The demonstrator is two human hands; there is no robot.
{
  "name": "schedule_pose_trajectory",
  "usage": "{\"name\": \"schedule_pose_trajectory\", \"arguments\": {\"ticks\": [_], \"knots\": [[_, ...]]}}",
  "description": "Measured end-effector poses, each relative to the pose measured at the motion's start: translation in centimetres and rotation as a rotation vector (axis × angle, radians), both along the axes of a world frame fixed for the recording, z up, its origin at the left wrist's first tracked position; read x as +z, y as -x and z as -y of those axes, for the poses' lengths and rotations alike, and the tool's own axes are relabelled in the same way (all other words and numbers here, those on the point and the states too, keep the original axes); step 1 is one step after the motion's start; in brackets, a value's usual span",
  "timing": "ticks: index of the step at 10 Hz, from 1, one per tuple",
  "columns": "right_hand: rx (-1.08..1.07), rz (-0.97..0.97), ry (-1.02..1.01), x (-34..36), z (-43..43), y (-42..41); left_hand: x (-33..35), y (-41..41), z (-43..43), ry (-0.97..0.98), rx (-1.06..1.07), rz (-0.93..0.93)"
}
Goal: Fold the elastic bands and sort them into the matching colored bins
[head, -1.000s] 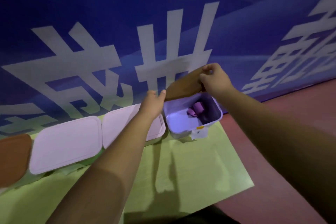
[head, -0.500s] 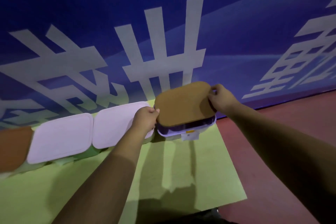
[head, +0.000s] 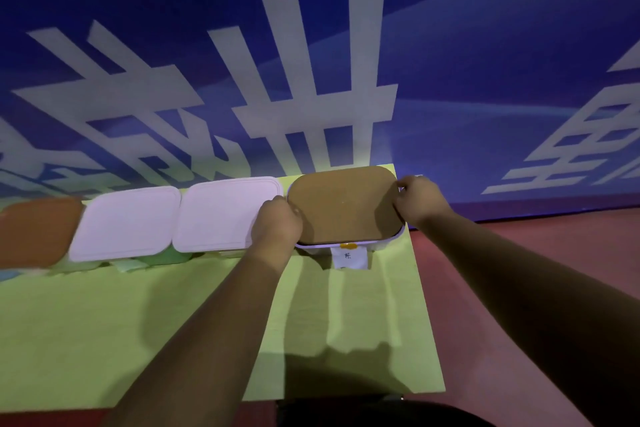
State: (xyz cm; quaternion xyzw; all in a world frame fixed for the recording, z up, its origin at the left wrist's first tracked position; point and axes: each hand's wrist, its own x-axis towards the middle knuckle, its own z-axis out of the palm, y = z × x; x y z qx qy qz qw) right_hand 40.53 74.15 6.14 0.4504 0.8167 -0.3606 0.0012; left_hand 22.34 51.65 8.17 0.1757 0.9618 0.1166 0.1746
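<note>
At the far right end of the table (head: 207, 322), a white bin (head: 386, 243) is covered by a brown lid (head: 344, 206), and its contents are hidden. The lid is held from both sides. Its left edge is gripped by the left hand (head: 275, 227), whose fingers are curled over the rim. Its far right corner is pinched by the right hand (head: 420, 199). The bin thus lies between the two hands, directly beneath them.

Four lidded bins are counted in one row along the far edge, touching or just beside one another. Two lids are brown: the held one and a second brown lid (head: 36, 232) at the far left. Two pale pink lids (head: 221, 215) lie between them. One white label (head: 349, 258) hangs on the near wall of the right bin. The writing on it cannot be read.
</note>
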Motion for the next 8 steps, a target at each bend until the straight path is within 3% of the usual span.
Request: {"name": "schedule_pose_trajectory", "arguments": {"ticks": [6,8], "knots": [[-0.015,0.069,-0.038,2.2,1.0,0.1,1.1,-0.9,1.0,0.038,0.002,-0.038],[-0.07,0.068,-0.023,4.7,0.7,0.7,3.1,-0.2,1.5,-0.125,-0.027,0.015]]}}
